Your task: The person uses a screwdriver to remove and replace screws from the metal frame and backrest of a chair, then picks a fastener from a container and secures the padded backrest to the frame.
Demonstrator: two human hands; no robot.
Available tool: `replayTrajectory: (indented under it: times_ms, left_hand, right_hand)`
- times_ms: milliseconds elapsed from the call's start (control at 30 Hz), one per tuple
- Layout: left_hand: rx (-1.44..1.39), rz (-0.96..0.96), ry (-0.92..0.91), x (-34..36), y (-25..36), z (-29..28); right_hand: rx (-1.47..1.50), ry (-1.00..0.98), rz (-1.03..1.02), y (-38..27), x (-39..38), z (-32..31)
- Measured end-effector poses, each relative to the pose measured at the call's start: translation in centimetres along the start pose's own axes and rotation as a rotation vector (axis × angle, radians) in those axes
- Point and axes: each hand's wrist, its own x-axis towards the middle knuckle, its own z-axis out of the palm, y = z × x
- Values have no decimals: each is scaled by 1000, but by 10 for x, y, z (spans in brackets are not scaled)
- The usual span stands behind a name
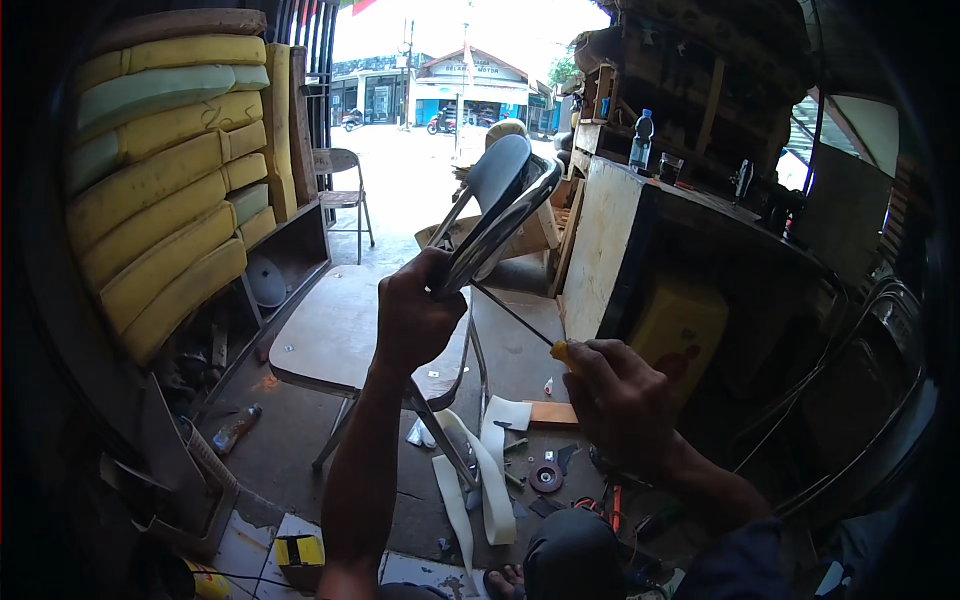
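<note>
1. Screwdriver point(559, 350) is in our right hand point(622, 400), in the head view. Our fingers are tight around its yellow handle, low and to the right of the chair back point(492, 185).
2. Our left hand point(418, 312) is curled around the bottom of the chair back, which is tilted and held up in front of us.
3. We seem to be using the tool on the low edge of the chair back. Its thin rod points up there, but we cannot tell if the tip touches a screw.
4. This looks to call for a strong left hold and a straight, careful push from the right. A slip could poke our left hand.
5. Below and left of the chair back is a pale seat point(325, 330). We cannot tell if they are joined.
6. Below the chair back, a white strip point(497, 505), a wooden block point(553, 414) and a round disc point(546, 477) lie on the floor. They could trip our feet.
7. Far left of the chair back is a pile of yellow pads point(160, 195). To its right is a bench point(600, 245) with a blue bottle point(641, 145) on top, well apart from our hands.
</note>
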Motion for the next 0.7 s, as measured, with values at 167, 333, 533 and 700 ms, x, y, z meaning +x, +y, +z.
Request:
replayTrajectory:
  times_ms: [167,333,533,700]
  left_hand:
    - [-16,21,23,-1,-3,-2]
    - [-31,8,14,-1,3,-3]
    - [-3,17,48,-2,3,1]
    - [-19,15,68,-5,1,4]
  right_hand:
    - [1354,-378,1049,14,15,-9]
    - [120,-24,36,-4,3,8]
    - [608,-212,611,-4,9,11]
    - [502,-81,497,-16,6,7]
